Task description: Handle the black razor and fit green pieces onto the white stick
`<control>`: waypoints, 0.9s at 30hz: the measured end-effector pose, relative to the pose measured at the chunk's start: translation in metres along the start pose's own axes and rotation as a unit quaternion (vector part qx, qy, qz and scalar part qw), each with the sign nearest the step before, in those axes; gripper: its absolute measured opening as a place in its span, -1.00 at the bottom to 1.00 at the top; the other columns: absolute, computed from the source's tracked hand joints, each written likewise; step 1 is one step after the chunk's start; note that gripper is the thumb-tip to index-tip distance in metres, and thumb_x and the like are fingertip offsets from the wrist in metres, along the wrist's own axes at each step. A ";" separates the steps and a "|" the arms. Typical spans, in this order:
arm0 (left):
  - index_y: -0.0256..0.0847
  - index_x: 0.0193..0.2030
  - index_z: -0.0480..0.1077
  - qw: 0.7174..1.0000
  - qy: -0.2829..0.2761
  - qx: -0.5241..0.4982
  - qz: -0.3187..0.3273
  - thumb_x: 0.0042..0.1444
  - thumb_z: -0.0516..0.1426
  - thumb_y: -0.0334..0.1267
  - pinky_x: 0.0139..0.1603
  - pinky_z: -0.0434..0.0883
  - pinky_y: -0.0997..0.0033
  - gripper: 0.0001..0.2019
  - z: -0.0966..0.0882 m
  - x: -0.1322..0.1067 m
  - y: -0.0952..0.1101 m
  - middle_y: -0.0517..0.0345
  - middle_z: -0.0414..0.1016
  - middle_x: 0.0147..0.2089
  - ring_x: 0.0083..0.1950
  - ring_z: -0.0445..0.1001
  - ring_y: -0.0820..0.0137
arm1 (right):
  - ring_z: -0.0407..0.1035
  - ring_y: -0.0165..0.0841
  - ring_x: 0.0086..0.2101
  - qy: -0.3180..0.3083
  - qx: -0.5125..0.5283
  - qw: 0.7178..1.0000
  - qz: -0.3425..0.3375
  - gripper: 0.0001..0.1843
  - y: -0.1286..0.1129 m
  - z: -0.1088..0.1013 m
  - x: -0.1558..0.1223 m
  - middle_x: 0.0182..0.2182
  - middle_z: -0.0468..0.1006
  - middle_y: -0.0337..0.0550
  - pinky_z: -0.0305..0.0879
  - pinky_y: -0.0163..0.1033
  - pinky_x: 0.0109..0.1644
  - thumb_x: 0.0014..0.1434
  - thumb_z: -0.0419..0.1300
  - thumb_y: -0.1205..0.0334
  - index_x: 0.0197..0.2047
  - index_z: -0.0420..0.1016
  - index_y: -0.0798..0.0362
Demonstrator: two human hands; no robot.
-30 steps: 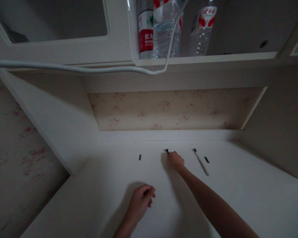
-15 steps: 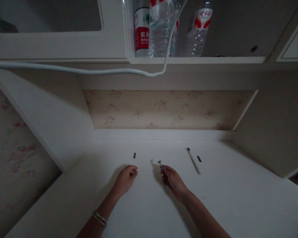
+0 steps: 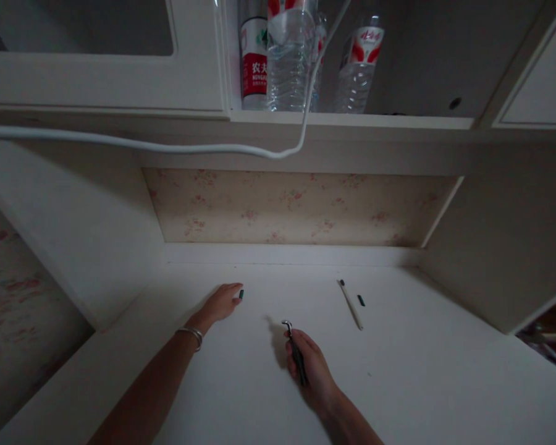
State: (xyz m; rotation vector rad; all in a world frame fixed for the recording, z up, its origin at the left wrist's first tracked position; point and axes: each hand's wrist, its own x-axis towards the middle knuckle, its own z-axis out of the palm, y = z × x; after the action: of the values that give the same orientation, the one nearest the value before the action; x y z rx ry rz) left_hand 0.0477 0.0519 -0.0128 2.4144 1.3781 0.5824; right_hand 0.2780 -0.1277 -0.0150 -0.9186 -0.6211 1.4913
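Note:
My right hand [image 3: 311, 364] is wrapped around the dark handle of a razor [image 3: 297, 355]. The razor's shiny metal head points up and away from me, above the white desktop. Farther forward on the left, my left hand [image 3: 222, 301] has its thumb and forefinger closed at a small dark green strip-like piece [image 3: 241, 295], which still lies on the desk. A silver bangle circles the left wrist. To the right lies a pale toothbrush [image 3: 351, 305] with a dark head, beside a second small dark green piece [image 3: 361, 300].
Above the white desk [image 3: 241, 383] runs a shelf [image 3: 352, 122] holding plastic bottles [image 3: 290, 62] and a red-and-white one [image 3: 254, 65]. A white cable [image 3: 176, 148] hangs across the front of the cabinet. Side panels close in the desk left and right.
My left hand has reached forward to the small green piece and closed its fingertips on it. My right hand has come slightly nearer to me, and the razor has turned in it.

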 end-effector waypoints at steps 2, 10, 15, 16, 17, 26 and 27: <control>-0.20 0.06 0.38 1.000 -0.011 0.001 0.006 0.04 0.12 -0.35 0.18 0.16 0.29 -0.61 0.000 0.002 0.000 0.00 0.42 0.10 0.12 0.32 0.24 | 0.15 -0.58 -0.70 0.008 0.023 1.000 0.013 -0.65 0.001 0.000 0.000 -0.60 0.35 -0.34 0.02 -0.46 -0.69 0.03 0.28 -0.03 -0.35 0.38 0.10; -0.20 -0.02 0.45 0.998 0.002 -0.052 0.030 0.05 0.10 -0.35 0.12 0.20 0.25 -0.67 -0.005 -0.004 0.009 -0.03 0.45 -0.05 -0.01 0.36 0.25 | 0.17 -0.58 -0.68 -0.014 0.021 1.000 0.008 -0.68 -0.003 0.005 -0.007 -0.59 0.37 -0.31 0.00 -0.47 -0.68 0.06 0.27 0.03 -0.25 0.43 0.12; -0.21 -0.05 0.45 0.988 0.056 -0.145 0.004 0.19 -0.04 -0.17 0.08 0.27 0.29 -0.68 -0.004 -0.022 0.038 -0.03 0.40 -0.05 -0.01 0.35 0.30 | 0.18 -0.57 -0.70 -0.029 0.018 0.999 0.002 -0.65 -0.001 0.009 -0.010 -0.60 0.35 -0.32 0.02 -0.46 -0.68 0.10 0.21 -0.02 -0.26 0.44 0.13; -0.22 -0.04 0.43 0.984 0.065 -0.165 -0.006 0.21 -0.06 -0.13 0.05 0.30 0.29 -0.65 -0.004 -0.028 0.046 -0.03 0.40 -0.04 -0.01 0.36 0.31 | 0.17 -0.57 -0.72 -0.032 0.011 0.999 -0.003 -0.65 -0.001 0.011 -0.011 -0.61 0.35 -0.32 0.01 -0.46 -0.69 0.10 0.21 -0.03 -0.28 0.43 0.13; -0.23 0.00 0.40 0.979 0.071 -0.190 -0.019 0.22 -0.09 -0.09 -0.01 0.34 0.30 -0.62 -0.004 -0.035 0.055 -0.04 0.40 -0.02 -0.02 0.37 0.31 | 0.16 -0.56 -0.72 -0.034 0.004 0.999 -0.009 -0.64 0.000 0.013 -0.013 -0.62 0.34 -0.32 0.01 -0.45 -0.71 0.10 0.20 -0.04 -0.29 0.43 0.13; -0.10 0.00 0.40 0.660 0.088 -0.734 -0.136 0.09 0.17 -0.16 -0.18 0.33 0.39 -0.68 -0.005 -0.108 0.129 0.00 0.37 0.09 -0.14 0.39 0.39 | 0.06 -0.60 -0.77 -0.068 -0.009 0.997 -0.024 -0.64 -0.010 0.053 -0.039 -0.61 0.35 -0.35 -0.09 -0.46 -0.76 0.15 0.11 -0.07 -0.29 0.38 0.11; -0.11 0.00 0.41 0.639 0.086 -0.753 -0.132 0.10 0.17 -0.18 -0.17 0.33 0.39 -0.69 -0.002 -0.112 0.132 -0.01 0.37 0.10 -0.14 0.39 0.40 | 0.04 -0.60 -0.78 -0.070 -0.010 0.997 -0.026 -0.64 -0.009 0.056 -0.041 -0.63 0.33 -0.36 -0.10 -0.46 -0.76 0.15 0.11 -0.07 -0.32 0.37 0.10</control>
State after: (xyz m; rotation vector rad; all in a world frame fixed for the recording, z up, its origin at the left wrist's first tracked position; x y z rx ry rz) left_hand 0.0939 -0.1105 0.0256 0.7593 0.6151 1.2029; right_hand 0.2353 -0.1589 0.0309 -0.8111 -0.7571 1.5149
